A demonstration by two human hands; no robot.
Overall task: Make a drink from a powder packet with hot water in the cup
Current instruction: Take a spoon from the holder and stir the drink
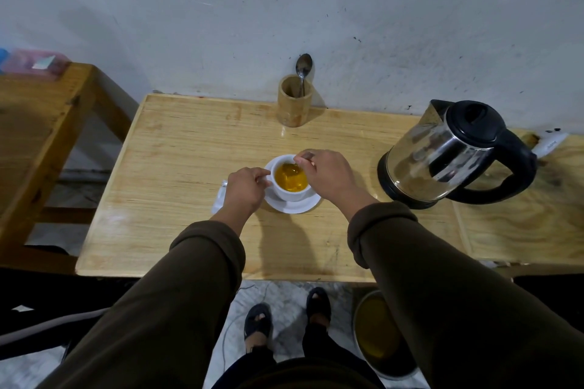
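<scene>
Faint unreadable writing on the white tag (551,143) behind the kettle (455,151)

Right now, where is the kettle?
In the head view the kettle stands on the table at the right, near the wall, right of the cup and saucer.
</scene>
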